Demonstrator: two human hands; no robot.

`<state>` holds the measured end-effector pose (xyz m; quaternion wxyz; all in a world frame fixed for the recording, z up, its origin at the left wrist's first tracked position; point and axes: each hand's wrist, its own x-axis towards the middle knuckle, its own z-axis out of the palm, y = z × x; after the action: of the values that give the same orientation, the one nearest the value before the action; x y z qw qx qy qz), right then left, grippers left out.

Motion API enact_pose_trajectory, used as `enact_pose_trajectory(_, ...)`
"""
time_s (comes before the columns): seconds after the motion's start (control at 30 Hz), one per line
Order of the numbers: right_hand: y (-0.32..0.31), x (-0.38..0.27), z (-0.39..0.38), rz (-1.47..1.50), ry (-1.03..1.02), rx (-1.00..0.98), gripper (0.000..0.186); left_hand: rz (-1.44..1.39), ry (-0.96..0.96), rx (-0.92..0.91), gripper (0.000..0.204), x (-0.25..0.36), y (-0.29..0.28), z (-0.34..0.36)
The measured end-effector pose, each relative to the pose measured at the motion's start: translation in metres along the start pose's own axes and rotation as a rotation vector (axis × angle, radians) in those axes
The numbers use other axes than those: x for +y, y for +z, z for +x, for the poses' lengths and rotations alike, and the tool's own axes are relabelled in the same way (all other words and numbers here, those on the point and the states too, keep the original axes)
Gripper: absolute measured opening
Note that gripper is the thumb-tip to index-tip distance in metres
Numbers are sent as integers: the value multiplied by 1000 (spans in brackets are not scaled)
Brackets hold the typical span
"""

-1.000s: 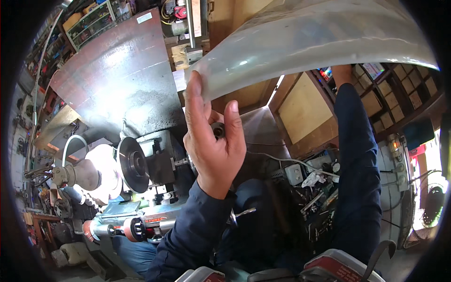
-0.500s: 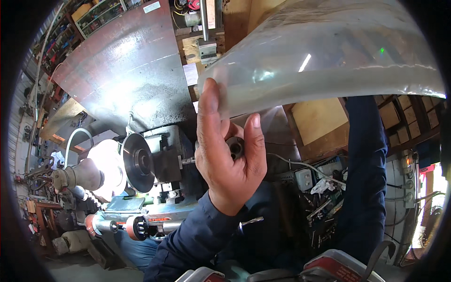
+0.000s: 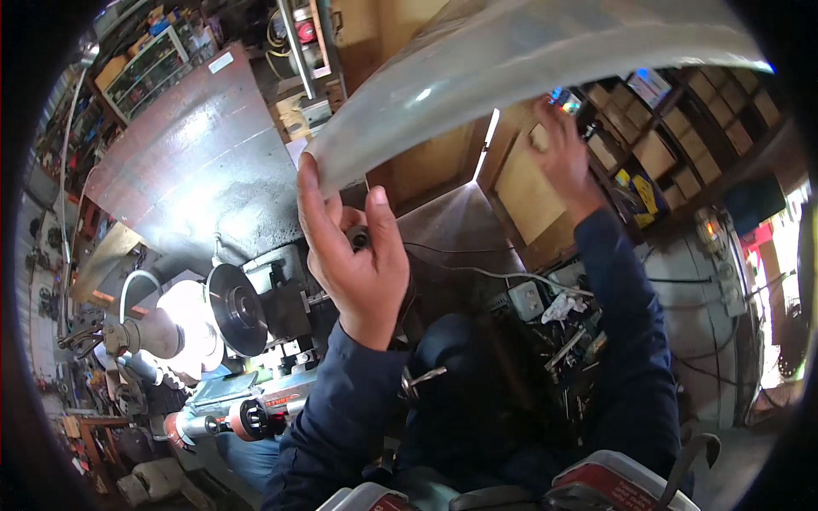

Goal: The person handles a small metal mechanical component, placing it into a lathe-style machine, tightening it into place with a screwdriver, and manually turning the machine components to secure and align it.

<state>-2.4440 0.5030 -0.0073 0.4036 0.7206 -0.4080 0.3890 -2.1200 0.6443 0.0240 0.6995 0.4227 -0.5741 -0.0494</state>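
Note:
A curved, see-through plastic face shield [image 3: 477, 94] spans the upper part of the view. My left hand [image 3: 354, 264] is raised at its lower left edge, the index finger against the plastic. Curled fingers of that hand hold a small round metal part with a hole [image 3: 360, 238] in the palm; most of it is hidden. My right hand [image 3: 567, 157] is up below the shield's right part, its fingers apart and somewhat blurred, with nothing seen in them.
At left a machine carries a dark round disc [image 3: 239, 308] beside a glaring lamp [image 3: 183, 332]. A large metal sheet [image 3: 170, 162] stands behind it. Wooden pigeonhole shelves [image 3: 656, 157] are at the right. Hand tools [image 3: 575, 349] lie near a white socket box [image 3: 526, 300].
The face shield has tilted upward, uncovering the shelves. My left hand has shifted left with the metal part. My right hand, hidden behind the shield before, now shows below it.

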Motion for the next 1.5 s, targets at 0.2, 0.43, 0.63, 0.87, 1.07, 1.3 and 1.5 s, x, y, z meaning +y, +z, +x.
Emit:
enact_pose_trajectory(0.2, -147, -135, -53, 336, 229, -34, 66, -146, -21, -138, 85, 17, 7, -6)
enact_pose_trajectory(0.43, -293, -223, -92, 842, 421, -51, 64, -716, -968, -563, 102, 94, -56, -121)
enact_pose_trajectory(0.63, -352, -260, -123, 1097, 668, -372, 67, -891, -1020, -767, 109, 76, -113, -229)
enact_pose_trajectory(0.87, -349, -302, -175, 1545, 1422, -801, 79, -676, -955, -754, 107, 70, -146, -280)
enact_pose_trajectory(1.07, -350, -309, -186, 1356, 1355, -944, 62, -627, -987, -832, 93, 65, -151, -287)
enact_pose_trajectory(1.3, -346, -309, -233, 1774, 1538, -745, 51, -316, -958, -732, 60, 73, -140, -280)
enact_pose_trajectory(1.5, -339, -326, -261, 2508, 2228, -163, 58, 374, -327, -1205, 65, 149, -106, -220)
